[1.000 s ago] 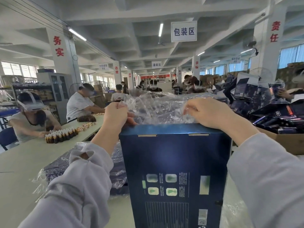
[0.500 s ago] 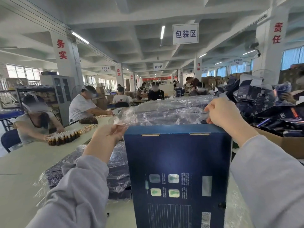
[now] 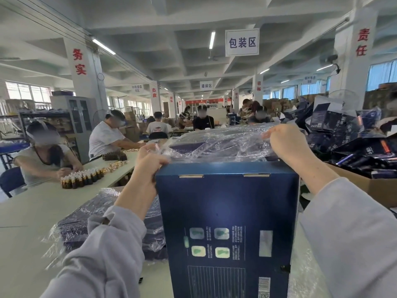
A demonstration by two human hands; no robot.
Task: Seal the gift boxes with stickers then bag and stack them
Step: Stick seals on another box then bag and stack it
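Note:
A tall dark blue gift box (image 3: 227, 211) stands upright on the table right in front of me, its printed back facing me. Over its top edge a clear plastic bag (image 3: 217, 145) is stretched wide. My left hand (image 3: 148, 160) pinches the bag's left edge at the box's upper left corner. My right hand (image 3: 287, 145) grips the bag's right edge above the upper right corner. To the left lies a stack of bagged blue boxes (image 3: 107, 220) flat on the table.
A pale table (image 3: 43, 211) runs left, with rows of small brown bottles (image 3: 81, 179) and seated workers (image 3: 45, 153). At the right a cardboard carton (image 3: 369, 186) holds a heap of dark blue boxes (image 3: 352, 136). More plastic film (image 3: 307, 274) lies under my right sleeve.
Both hands spread apart, pulling the bag's mouth wide. The left hand dropped, then came back up to the box's upper left corner; the right moved right and up.

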